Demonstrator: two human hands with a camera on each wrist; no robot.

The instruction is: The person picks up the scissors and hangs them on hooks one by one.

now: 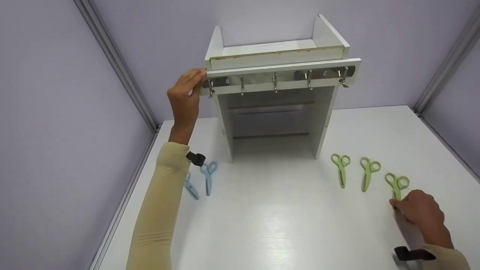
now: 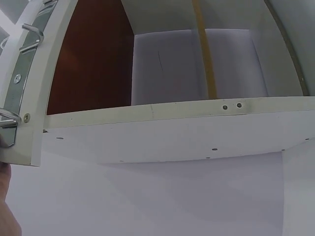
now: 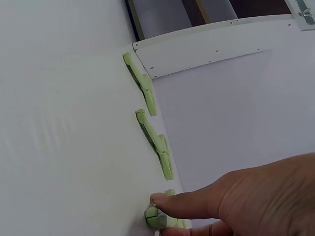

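A white shelf unit [image 1: 277,56] stands at the back of the table, with a metal hook rail [image 1: 281,77] across its front board. My left hand [image 1: 195,79] grips the left end of that board, beside the first hook [image 1: 210,90]. The left wrist view shows the rail [image 2: 24,73] and the unit's underside [image 2: 172,132] from below. Three green scissors lie in a row at the right. My right hand [image 1: 395,204] pinches the blade end of the nearest green scissors [image 1: 396,185]. In the right wrist view my thumb [image 3: 187,205] lies on those scissors [image 3: 156,217].
Two more green scissors [image 1: 340,168] [image 1: 368,172] lie left of the held pair. Two blue scissors [image 1: 208,176] [image 1: 191,187] lie by my left forearm. The white table [image 1: 281,225] is boxed in by lilac walls on three sides.
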